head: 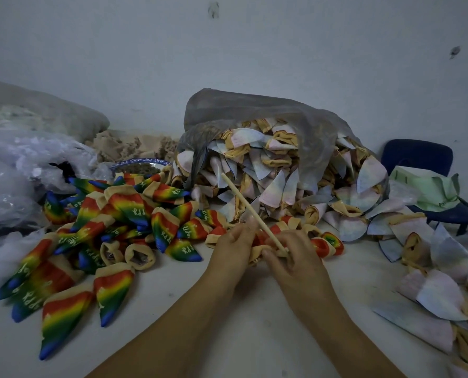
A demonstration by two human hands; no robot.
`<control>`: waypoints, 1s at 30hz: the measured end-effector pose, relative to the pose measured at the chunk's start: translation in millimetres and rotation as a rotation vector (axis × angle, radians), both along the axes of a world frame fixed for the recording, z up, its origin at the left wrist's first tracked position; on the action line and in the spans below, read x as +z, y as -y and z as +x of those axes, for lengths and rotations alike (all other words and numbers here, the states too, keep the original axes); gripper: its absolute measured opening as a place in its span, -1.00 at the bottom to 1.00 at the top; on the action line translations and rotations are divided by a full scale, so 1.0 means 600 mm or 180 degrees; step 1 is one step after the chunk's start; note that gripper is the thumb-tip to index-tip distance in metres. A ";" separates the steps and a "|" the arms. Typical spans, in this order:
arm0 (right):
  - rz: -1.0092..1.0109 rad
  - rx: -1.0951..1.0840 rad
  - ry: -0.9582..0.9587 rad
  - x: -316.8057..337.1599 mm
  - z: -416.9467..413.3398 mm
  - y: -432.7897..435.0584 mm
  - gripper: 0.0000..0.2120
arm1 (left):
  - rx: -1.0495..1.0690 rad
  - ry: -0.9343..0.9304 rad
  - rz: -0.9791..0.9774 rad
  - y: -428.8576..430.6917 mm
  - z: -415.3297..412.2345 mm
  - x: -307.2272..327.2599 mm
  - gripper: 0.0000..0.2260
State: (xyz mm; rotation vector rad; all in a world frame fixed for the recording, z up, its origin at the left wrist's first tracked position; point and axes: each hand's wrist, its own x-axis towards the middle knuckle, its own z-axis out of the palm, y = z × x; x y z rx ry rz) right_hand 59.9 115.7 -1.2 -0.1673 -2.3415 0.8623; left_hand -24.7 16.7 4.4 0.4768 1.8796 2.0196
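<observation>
Pinching a small rainbow-striped fabric cone (pixel 262 237) with a tan cuff in the left hand (pixel 235 245), fingers curled onto its left side, low over the white tabletop (pixel 159 309) near the middle. Clamping the lower end of a long, thin, pale wooden stick (pixel 250 208) in the right hand (pixel 292 266), fingers bent round it and pressed against the same cone's tan edge. Slanting that stick up and to the left, free tip over the near edge of the pale heap behind. Hiding most of the held cone under both hands, only red cloth and a tan rim showing between them. Lying to the left: a spread pile of rainbow cones (pixel 112 222) with blue tips and white lettering, many touching, several tan rings among them. Behind the hands: a grey translucent plastic bag (pixel 254 110) spilling a heap of pale pink-and-blue cones (pixel 282 173) with tan linings, more of these scattered down the right side. Farther left: crumpled clear plastic sheeting (pixel 22 165), a blue-rimmed bowl (pixel 141 160) and a mound of beige stuffing (pixel 129 145) against the grey wall (pixel 254 50). At the far right: a dark blue chair (pixel 418 154) bearing pale green sheets (pixel 423 186).
</observation>
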 end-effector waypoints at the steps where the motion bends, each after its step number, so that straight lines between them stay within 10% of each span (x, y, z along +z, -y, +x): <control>1: -0.0126 0.0005 -0.0033 -0.001 0.000 -0.003 -0.95 | -0.0056 0.0179 0.0027 0.001 0.001 0.003 -0.65; 8: -0.0830 0.0074 -0.0097 0.003 0.001 -0.003 -0.93 | -0.1249 0.1423 0.1058 0.008 -0.004 -0.001 -0.58; 30: -0.0779 -0.0049 -0.0040 0.008 0.002 0.004 -0.90 | -0.1122 0.1166 0.0782 -0.001 -0.001 -0.012 -0.47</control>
